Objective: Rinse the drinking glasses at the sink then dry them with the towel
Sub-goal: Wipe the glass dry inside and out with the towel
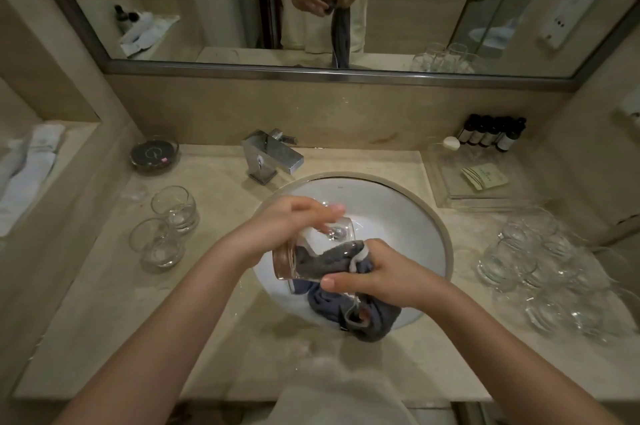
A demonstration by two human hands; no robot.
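While the glass [313, 251] lies tilted over the sink [446, 251], its mouth faces the right hand [377, 277] and the grey towel [346, 307] is stuffed partly inside it, so the drying step looks to be under way for this one. The left hand [294, 220] wraps its fingers over the glass near its base and holds it; the right hand grips the towel at the glass's mouth, the rest of the cloth hanging down into the basin. No water shows running from the faucet [273, 156].

On the table [207, 338], two glasses [166, 227] stand upright to the left, apart from the others, which suggests they are already finished, though that is a guess. To the right sits a crowded cluster of glasses [547, 272], roughly eight or more; overlap and glare prevent an exact count. By that reading, most of the job remains.

Counted: one towel, one glass in hand, two on the left, five small dark bottles [491, 133] behind the cluster.
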